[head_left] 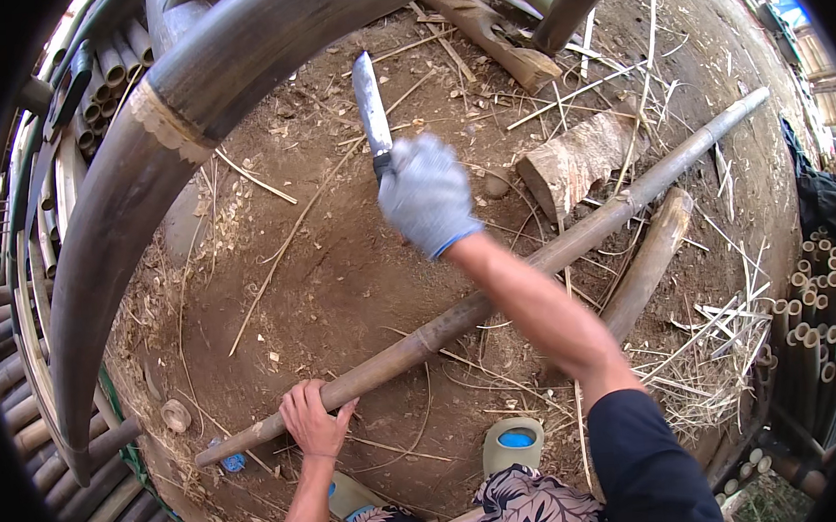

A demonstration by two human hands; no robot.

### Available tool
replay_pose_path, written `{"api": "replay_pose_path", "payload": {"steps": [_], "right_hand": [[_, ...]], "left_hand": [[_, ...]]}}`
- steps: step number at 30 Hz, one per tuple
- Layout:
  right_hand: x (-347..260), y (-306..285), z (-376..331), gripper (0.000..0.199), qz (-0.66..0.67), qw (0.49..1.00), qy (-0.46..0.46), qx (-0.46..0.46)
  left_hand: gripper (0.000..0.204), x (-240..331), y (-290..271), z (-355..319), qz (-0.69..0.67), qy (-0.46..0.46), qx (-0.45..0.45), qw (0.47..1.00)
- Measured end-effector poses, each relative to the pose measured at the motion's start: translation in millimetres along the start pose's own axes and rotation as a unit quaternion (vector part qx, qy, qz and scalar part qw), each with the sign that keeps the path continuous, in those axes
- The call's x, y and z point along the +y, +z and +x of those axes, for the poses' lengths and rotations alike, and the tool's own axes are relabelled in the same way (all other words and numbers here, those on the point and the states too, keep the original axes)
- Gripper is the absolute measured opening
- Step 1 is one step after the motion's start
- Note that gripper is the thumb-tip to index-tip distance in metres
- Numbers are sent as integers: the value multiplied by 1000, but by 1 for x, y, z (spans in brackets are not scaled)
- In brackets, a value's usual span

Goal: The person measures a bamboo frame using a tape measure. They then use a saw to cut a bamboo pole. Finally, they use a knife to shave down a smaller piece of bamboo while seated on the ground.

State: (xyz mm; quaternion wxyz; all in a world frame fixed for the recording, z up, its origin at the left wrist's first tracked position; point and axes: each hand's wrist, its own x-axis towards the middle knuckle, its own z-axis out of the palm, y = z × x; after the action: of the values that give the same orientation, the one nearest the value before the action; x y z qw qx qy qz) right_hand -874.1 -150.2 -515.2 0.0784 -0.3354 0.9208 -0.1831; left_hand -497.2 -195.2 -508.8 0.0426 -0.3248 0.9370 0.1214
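Observation:
A long bamboo pole (423, 342) lies slantwise in front of me, from the lower left up to the far right. My bare left hand (315, 416) is wrapped over it near its lower left end. In a grey work glove with a blue cuff, my right hand (427, 195) grips the dark handle of a large knife (370, 101). The blade points up and away from me, clear of the pole. Slight blur softens the glove, and its fingers cover most of the handle. My right forearm crosses above the pole.
A thick bamboo pole (127, 193) arches across the upper left. Chunks of wood, a log block (580, 163) and a shorter pole (650, 264), lie at right near split bamboo strips (720, 348). Bundled bamboo tubes (818, 303) stand far right; stacked poles (117, 499) line the left.

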Motion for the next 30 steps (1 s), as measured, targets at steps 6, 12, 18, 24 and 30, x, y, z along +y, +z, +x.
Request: {"api": "replay_pose_path", "payload": {"steps": [6,12,18,24,30], "right_hand": [[136,-96,121,85,-152,973,173,-14],[135,-86,115,63,-165,977,132,7],[94,-98,-19,27,667,708,226,-49],[97,-162,-306,79,495,823,276,-22],[108,-140,-514,90,198,937,282,-58]], "left_hand": [[59,-1,-2,-2,7,0,-2,1000],[57,-1,-2,0,1,9,-21,1000],[52,-10,-1,4,2,41,-22,999],[57,-19,-30,33,-80,132,-78,985],[61,72,-115,76,-93,107,-229,963]]}}
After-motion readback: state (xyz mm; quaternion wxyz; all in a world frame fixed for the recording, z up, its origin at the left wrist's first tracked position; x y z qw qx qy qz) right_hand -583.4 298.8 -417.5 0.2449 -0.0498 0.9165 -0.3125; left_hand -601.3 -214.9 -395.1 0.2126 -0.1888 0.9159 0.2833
